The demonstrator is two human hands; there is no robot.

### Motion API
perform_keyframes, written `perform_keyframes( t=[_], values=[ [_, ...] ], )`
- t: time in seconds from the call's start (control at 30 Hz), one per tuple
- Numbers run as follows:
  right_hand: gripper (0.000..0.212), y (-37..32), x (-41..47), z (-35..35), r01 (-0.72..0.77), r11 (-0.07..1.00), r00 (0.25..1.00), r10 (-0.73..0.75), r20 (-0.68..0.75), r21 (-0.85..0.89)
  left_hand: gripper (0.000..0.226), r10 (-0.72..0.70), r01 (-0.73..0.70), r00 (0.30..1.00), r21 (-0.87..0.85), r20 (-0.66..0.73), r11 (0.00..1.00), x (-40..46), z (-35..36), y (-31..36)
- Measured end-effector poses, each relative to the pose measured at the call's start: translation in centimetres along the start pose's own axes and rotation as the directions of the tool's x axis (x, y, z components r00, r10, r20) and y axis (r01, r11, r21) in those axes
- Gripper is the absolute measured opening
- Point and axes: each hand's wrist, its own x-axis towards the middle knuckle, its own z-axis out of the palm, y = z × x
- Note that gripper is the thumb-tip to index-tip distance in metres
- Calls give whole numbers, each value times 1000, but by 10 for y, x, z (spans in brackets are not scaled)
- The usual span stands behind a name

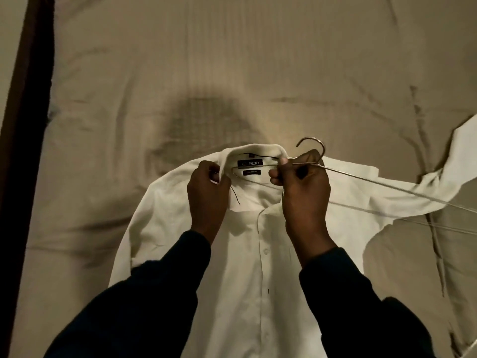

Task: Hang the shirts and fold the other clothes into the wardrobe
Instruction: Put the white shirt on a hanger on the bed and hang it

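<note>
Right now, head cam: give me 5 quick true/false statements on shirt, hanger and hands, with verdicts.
1. The shirt lies on the bed. True.
2. The right hand holds a wire hanger. True.
3. The left hand rests flat on the bed. False: it pinches the collar.
4. The shirt is black. False: it is white.
5. The hanger's hook shows above the right hand. True.

White shirt (258, 254) on bed (154, 73), left hand (207, 192) pinching collar (254, 151), right hand (304, 187) gripping wire hanger (361, 180)
</note>
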Motion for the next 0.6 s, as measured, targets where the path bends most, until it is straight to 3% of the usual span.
perform_keyframes(
  t=[0.17,0.37,0.47,0.6],
  values=[
    [23,1,8,31,-20,998,998,24,58,-58,17,132,-129,988,-43,84,991,-3,-6,-8],
    [9,13,17,66,-209,976,960,193,204,58,45,159,-159,987,-27,4,987,2,-3,-13],
    [11,22,21,78,-378,913,885,309,348,151,31,292,-290,956,109,2,951,8,-2,-13],
    [11,30,24,62,-457,885,824,383,418,89,15,290,-276,957,294,-4,915,20,0,-18]
  ],
)
